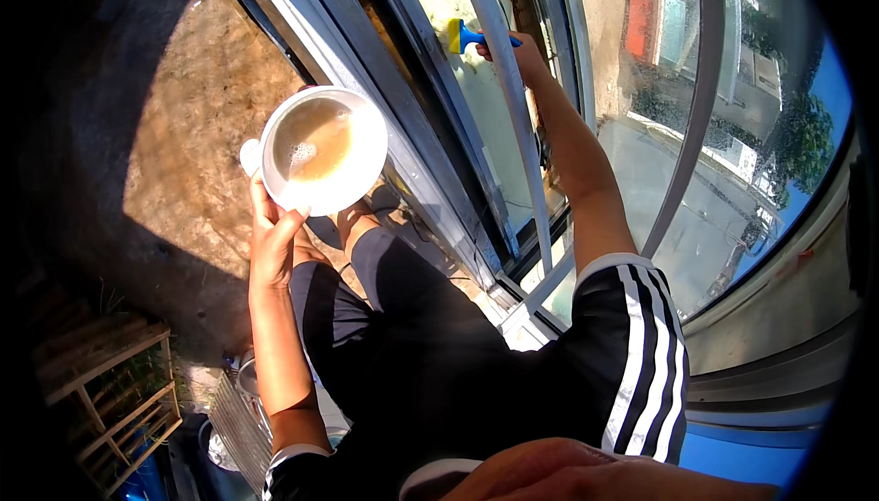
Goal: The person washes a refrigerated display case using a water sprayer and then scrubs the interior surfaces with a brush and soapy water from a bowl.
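Note:
A round white bowl (324,151) with cloudy, slightly foamy liquid is held up by my left hand (275,233), whose thumb lies at its near rim. A white tab or handle sticks out on the bowl's left side. My right hand (511,54) reaches past a pale metal bar (511,82) of the window and grips a blue-handled brush or scrubber (465,36) with a yellow end. The brush is over a pale surface beyond the window frame; whether it touches that surface I cannot tell. Part of the right hand is hidden behind the bar.
Window frame rails (412,137) run diagonally beside my legs, and a curved dark bar (697,102) crosses the glass at right. A slatted wooden rack (127,425), a corrugated panel (237,432) and containers stand at lower left. Sunlit ground (199,137) lies left.

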A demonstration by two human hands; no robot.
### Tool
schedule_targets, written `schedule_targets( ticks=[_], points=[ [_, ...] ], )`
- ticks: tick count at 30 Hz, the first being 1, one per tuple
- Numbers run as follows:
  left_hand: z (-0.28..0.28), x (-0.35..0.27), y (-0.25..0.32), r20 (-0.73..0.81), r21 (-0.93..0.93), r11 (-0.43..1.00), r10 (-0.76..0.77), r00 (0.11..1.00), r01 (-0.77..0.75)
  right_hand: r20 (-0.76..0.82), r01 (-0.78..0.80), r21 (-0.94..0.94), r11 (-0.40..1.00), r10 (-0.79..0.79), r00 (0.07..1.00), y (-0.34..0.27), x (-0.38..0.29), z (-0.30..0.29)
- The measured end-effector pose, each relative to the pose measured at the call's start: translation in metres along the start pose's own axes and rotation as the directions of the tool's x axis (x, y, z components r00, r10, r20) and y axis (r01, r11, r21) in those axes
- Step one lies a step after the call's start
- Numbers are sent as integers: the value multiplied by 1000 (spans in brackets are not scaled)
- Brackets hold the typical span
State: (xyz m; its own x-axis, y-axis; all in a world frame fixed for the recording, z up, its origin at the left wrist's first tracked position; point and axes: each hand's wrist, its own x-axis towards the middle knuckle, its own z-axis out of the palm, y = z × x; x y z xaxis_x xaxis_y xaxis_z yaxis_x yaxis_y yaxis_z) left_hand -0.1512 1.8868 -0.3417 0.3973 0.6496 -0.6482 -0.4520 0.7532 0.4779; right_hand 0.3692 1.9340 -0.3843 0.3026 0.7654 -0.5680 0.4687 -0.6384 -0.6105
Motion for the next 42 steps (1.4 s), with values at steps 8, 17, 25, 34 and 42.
schedule_targets(
  ticks=[8, 17, 25, 34, 42],
  points=[
    [-4, -3, -3, -78, -28, 999, 14, 997, -16, -176, -39, 176, 984, 70, 982, -45, -4, 9],
    [-7, 5, -5, -122, -50, 997, 43, 992, -50, -206, -156, 391, 907, 252, 946, -63, 61, 35],
    [-8, 10, -6, -92, -72, 996, 51, 994, -58, -190, -264, 620, 739, 468, 863, 39, -33, 7],
    [-8, 9, -9, -121, -66, 996, 48, 991, -56, -213, -186, 598, 779, 379, 901, 33, 51, -11],
    [-12, 7, -20, -112, -62, 998, 3, 994, -10, -250, -43, 837, 546, 450, 857, 26, 45, -8]
  ],
)
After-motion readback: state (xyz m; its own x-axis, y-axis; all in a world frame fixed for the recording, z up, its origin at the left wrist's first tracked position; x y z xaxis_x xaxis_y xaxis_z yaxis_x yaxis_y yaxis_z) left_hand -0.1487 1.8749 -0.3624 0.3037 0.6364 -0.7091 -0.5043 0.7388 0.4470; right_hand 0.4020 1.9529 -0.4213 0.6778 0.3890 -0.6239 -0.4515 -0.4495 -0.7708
